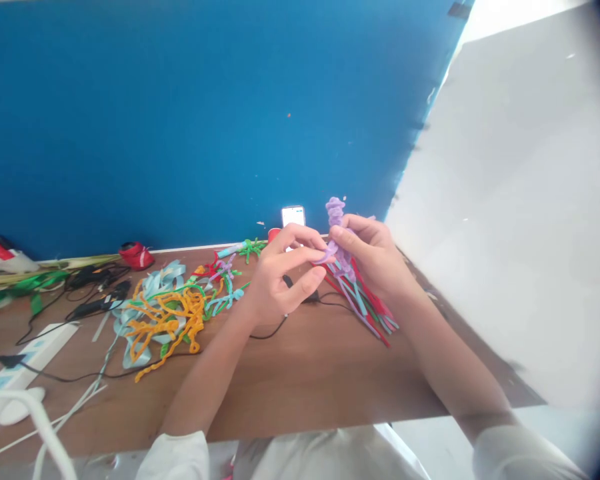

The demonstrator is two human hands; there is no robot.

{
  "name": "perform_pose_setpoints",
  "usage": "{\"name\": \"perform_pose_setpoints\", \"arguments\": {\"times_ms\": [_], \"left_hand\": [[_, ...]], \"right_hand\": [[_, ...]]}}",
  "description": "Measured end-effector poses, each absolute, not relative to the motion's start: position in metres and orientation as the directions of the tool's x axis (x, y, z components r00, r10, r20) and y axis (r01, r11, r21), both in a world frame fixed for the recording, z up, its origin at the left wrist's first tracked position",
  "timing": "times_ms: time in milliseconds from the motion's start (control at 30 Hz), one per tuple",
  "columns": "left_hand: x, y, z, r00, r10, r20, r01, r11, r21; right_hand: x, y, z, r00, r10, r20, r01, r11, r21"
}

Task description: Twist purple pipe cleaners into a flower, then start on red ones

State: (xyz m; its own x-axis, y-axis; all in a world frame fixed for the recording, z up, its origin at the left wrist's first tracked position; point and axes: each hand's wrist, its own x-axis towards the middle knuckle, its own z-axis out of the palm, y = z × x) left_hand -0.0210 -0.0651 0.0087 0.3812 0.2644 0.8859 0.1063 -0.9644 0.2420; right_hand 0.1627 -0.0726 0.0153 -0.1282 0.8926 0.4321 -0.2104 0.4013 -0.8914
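Observation:
My right hand (373, 250) pinches a purple pipe cleaner piece (335, 212), wound into a tight upright coil at its top. A loose purple strand from it curves down to the fingertips of my left hand (287, 270). That hand has its fingers stretched out and its thumb apart from them; the strand touches the fingertips, without a visible firm grip. Below and behind my right hand lies a bundle of red, teal, green and purple pipe cleaners (363, 303), partly hidden by the hand.
Left on the brown table (300, 373) lie orange pipe cleaners (173, 320), light-blue ribbon (130, 350) and small coloured pipe-cleaner figures (225, 300). A phone (293, 215) leans by the blue wall. A power strip (40, 350), black cables and a red object (136, 256) are farther left.

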Motion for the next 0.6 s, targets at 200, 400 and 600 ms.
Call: {"name": "perform_pose_setpoints", "arguments": {"times_ms": [200, 400, 600], "left_hand": [[-0.022, -0.069, 0.015, 0.127, 0.532, 0.837, 0.324, -0.820, 0.472], [-0.026, -0.062, 0.018, 0.306, 0.867, 0.393, 0.121, -0.445, 0.888], [-0.031, -0.068, 0.022, 0.572, 0.789, 0.226, 0.178, -0.388, 0.904]], "right_hand": [[0.163, -0.068, 0.015, -0.040, 0.872, 0.488, -0.088, 0.483, -0.871], [0.165, -0.075, 0.018, -0.087, 0.761, 0.642, 0.164, 0.647, -0.745], [0.164, -0.076, 0.018, -0.400, 0.478, 0.782, 0.348, 0.869, -0.353]]}}
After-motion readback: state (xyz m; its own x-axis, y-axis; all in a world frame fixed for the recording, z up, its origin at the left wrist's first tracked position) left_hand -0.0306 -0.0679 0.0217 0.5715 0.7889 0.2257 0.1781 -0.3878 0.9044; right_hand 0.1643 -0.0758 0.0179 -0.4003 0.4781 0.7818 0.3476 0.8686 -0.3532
